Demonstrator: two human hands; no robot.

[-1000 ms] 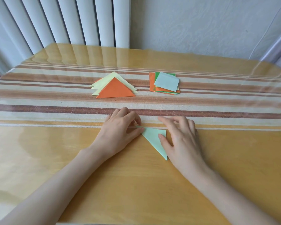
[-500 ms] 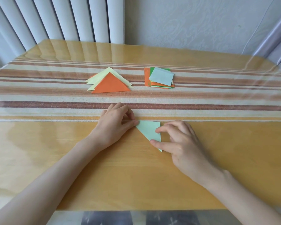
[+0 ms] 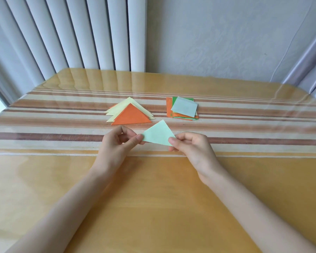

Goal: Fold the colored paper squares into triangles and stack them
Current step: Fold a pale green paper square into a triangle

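Stretching both bare forearms forward from the lower corners, converging at centre. Pinching triangle [image 3: 158,136] by its left corner with left hand [image 3: 117,143], by its right corner with right hand [image 3: 192,148], thumbs nearest the camera, other fingers curling behind.

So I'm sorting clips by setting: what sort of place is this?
Probably a room at home: a wooden table with a striped runner, vertical blinds and a wallpapered wall behind it. The left hand and right hand pinch a paper triangle over it.
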